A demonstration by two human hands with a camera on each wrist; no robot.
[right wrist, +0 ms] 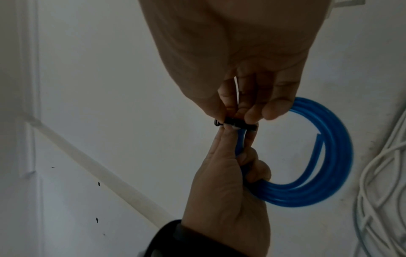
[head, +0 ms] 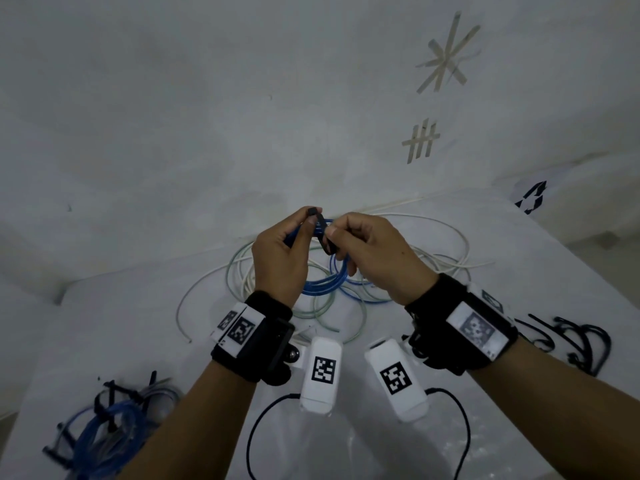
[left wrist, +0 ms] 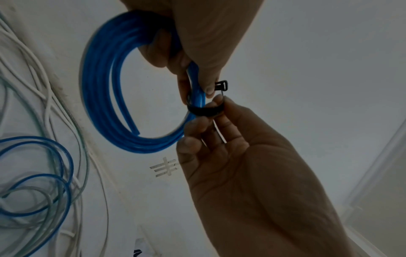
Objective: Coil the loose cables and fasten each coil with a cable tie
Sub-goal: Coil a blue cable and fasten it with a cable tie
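A blue cable coil (head: 322,285) hangs in the air above the white table (head: 138,323). My left hand (head: 306,225) grips its upper side, fingers curled round the strands. A black cable tie (head: 322,232) loops round the coil (left wrist: 98,97) beside those fingers, and its buckle head (left wrist: 220,85) sticks out by my left thumb. My right hand (head: 337,237) pinches the tie's (left wrist: 205,111) strap just past the coil. From the right wrist, the tie (right wrist: 232,122) sits between both hands' fingertips, and the coil (right wrist: 338,156) curves off to the right.
Loose white, pale green and blue cables (head: 346,306) lie tangled on the table under my hands. Tied coils (head: 110,427) are heaped at the front left. Spare black ties (head: 571,341) lie at the right. A black cord (head: 263,427) loops near the front edge.
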